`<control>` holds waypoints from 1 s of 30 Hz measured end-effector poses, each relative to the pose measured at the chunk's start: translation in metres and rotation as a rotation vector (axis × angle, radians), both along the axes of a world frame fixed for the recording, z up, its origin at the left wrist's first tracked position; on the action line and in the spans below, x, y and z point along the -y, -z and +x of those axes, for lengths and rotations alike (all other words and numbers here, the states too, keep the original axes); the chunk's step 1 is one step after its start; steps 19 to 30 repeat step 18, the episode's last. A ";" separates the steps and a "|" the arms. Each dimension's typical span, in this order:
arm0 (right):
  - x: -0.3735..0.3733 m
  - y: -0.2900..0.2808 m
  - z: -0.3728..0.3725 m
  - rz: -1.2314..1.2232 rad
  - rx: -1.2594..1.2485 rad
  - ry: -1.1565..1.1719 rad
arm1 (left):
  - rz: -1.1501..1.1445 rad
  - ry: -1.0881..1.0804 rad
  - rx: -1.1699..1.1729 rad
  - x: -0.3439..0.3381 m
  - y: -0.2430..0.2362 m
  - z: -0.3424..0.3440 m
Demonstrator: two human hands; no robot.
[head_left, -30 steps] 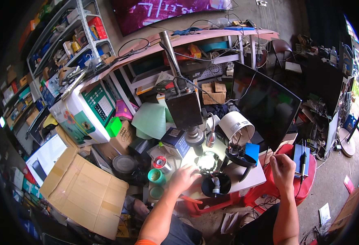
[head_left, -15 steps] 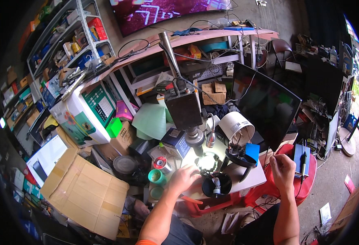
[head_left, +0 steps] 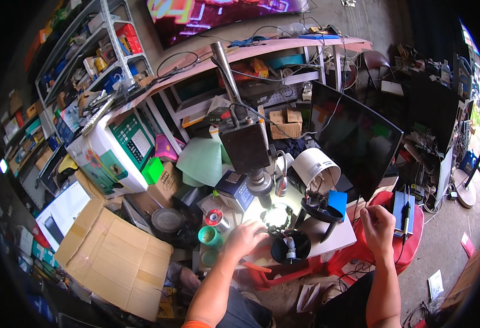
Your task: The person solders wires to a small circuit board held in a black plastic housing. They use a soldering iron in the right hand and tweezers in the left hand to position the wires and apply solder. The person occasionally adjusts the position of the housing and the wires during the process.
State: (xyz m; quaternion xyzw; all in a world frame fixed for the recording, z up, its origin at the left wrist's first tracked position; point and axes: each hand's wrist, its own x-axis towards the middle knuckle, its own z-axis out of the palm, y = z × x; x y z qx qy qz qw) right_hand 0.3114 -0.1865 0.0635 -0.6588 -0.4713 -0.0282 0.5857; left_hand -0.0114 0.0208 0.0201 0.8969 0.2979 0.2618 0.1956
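Observation:
My left hand (head_left: 244, 239) reaches to the front of the small worktable (head_left: 335, 236), its fingers closed at the left edge of a brightly lit round part with a dark rim (head_left: 277, 217). Glare hides most of that part, and what the fingertips grip is not clear. Just in front sits a round black housing (head_left: 279, 252) with a white piece (head_left: 290, 250) inside it. A microscope on a metal pole (head_left: 246, 148) hangs over the lit spot. My right hand (head_left: 379, 223) is raised beside the red stool (head_left: 413, 239), fingers curled; anything in them is hidden.
A solder spool (head_left: 215, 218) and a green cup (head_left: 209, 236) stand left of my left hand. Behind are a white cylinder (head_left: 316, 168) and a dark screen (head_left: 355, 139). A soldering iron (head_left: 406, 220) rests on a blue box on the stool. Flattened cardboard (head_left: 117, 254) lies left.
Both hands stay practically where they were. The picture on the wall screen has changed.

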 end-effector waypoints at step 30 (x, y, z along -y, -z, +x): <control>0.015 0.007 -0.003 -0.078 0.003 0.017 | -0.101 0.000 -0.037 0.011 0.007 -0.001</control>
